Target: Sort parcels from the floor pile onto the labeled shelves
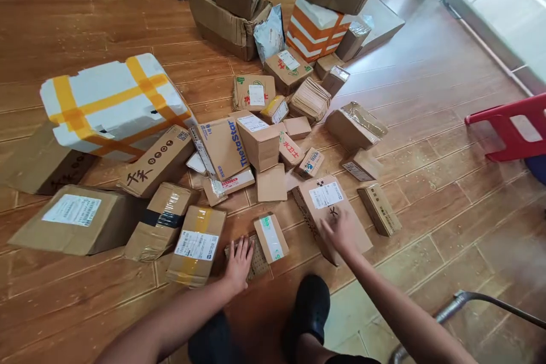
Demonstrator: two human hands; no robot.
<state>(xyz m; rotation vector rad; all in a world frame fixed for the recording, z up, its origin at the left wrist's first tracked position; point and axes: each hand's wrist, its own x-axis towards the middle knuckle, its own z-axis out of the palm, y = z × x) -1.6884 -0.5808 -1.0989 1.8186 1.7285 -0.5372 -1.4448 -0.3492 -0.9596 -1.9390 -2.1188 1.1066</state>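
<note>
Many cardboard parcels lie scattered on a wooden floor. My left hand (239, 264) rests flat, fingers spread, on a thin brown padded envelope (258, 261) beside a small box with a green-marked label (272, 238). My right hand (341, 233) lies open on top of a flat cardboard box with a white label (326, 196), fingers stretched over its near end. A taped parcel with a white shipping label (196, 245) sits just left of my left hand.
A white foam box with yellow tape (113, 105) stands at the left, and an orange-taped one (313, 28) at the back among large cartons. A red plastic stool (509, 125) is at the right. My black shoe (309, 307) is in front; a metal chair leg (460, 301) at lower right.
</note>
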